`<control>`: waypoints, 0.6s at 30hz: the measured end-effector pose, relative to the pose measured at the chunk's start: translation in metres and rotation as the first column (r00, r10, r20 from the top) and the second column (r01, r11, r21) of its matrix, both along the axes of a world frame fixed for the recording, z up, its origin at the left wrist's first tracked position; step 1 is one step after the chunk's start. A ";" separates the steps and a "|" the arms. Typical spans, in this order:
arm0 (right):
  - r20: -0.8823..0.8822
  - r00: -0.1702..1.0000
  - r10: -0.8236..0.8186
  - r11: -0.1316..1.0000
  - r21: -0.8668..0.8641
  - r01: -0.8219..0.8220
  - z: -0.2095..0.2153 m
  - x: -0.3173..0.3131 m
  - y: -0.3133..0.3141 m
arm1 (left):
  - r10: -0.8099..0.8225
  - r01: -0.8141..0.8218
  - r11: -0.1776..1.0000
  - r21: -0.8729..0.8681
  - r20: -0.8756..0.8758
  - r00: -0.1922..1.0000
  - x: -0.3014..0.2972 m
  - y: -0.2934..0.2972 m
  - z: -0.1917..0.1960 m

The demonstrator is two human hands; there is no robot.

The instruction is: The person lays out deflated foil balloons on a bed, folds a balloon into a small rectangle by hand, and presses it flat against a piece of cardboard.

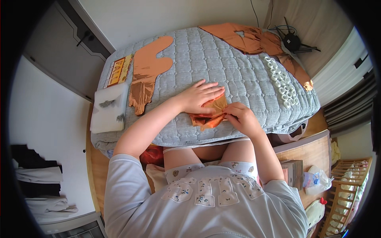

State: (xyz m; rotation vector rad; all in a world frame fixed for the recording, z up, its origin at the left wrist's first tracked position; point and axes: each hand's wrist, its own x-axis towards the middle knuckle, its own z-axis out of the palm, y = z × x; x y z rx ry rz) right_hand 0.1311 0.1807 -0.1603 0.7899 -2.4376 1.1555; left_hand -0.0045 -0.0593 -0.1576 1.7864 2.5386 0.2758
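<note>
Head view: left fingers (208, 91) lie spread on crumpled orange foil (218, 104), right fingers (234, 112) pinching its edge.

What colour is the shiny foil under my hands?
The shiny foil is coppery orange, best seen in the head view.

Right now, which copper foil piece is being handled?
The crumpled foil piece near the mattress's front edge: left hand lies on it, right hand pinches it. The left piece and far-right piece lie untouched.
</note>
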 end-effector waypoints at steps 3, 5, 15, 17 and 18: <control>0.123 0.990 -0.071 0.996 -0.043 0.077 0.003 0.002 -0.002 | -0.003 0.001 0.999 -0.047 -0.037 0.999 0.002 0.004 0.005; 0.134 0.987 -0.089 0.994 -0.049 0.097 0.008 0.000 -0.004 | 0.004 -0.008 0.994 -0.105 -0.040 0.999 0.004 0.005 0.007; 0.027 0.946 -0.323 0.946 0.009 0.323 0.001 -0.014 -0.026 | -0.032 0.031 0.999 0.043 0.037 0.999 -0.001 0.001 0.002; 0.112 0.920 -0.374 0.927 0.053 0.371 0.005 -0.016 -0.029 | -0.043 0.038 0.998 0.058 0.084 0.996 -0.004 0.000 0.004; 0.114 0.920 -0.376 0.927 0.051 0.372 0.004 -0.017 -0.030 | -0.045 0.011 0.991 0.134 0.250 0.967 -0.006 0.000 0.005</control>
